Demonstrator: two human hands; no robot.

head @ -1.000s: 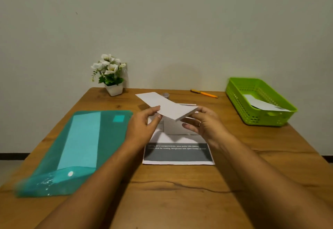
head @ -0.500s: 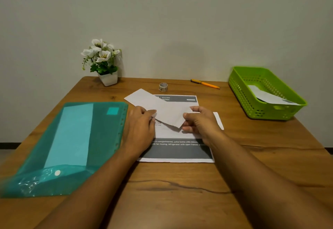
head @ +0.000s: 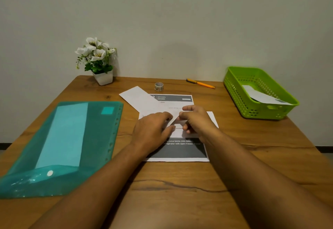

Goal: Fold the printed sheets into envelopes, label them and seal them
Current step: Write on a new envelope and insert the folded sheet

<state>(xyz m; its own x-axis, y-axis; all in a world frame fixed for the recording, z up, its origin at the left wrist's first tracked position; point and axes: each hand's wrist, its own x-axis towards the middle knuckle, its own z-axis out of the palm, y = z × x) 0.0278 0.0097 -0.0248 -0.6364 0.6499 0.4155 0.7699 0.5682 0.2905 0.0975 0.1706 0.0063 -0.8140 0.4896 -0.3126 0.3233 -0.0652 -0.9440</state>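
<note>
A folded white sheet (head: pixel 142 99) lies slantwise across a printed sheet (head: pixel 180 151) with a dark band of text at its near end. My left hand (head: pixel 155 129) and my right hand (head: pixel 197 122) meet at the folded sheet's near end, and each pinches it between thumb and fingers, low over the table. That end is mostly hidden by my fingers. Another white paper (head: pixel 212 119) pokes out from under my right hand. A small tape roll (head: pixel 159 86) and an orange pen (head: pixel 201 83) lie beyond the sheets.
A teal plastic folder (head: pixel 72 138) covers the table's left side. At the right stands a green basket (head: pixel 234 91) with a white envelope (head: pixel 261 96) inside. A white pot of flowers (head: pixel 103 78) sits at the back left against the wall.
Both hands have lowered the folded sheet from the air down onto the printed sheet. The camera has tipped a little downward.
</note>
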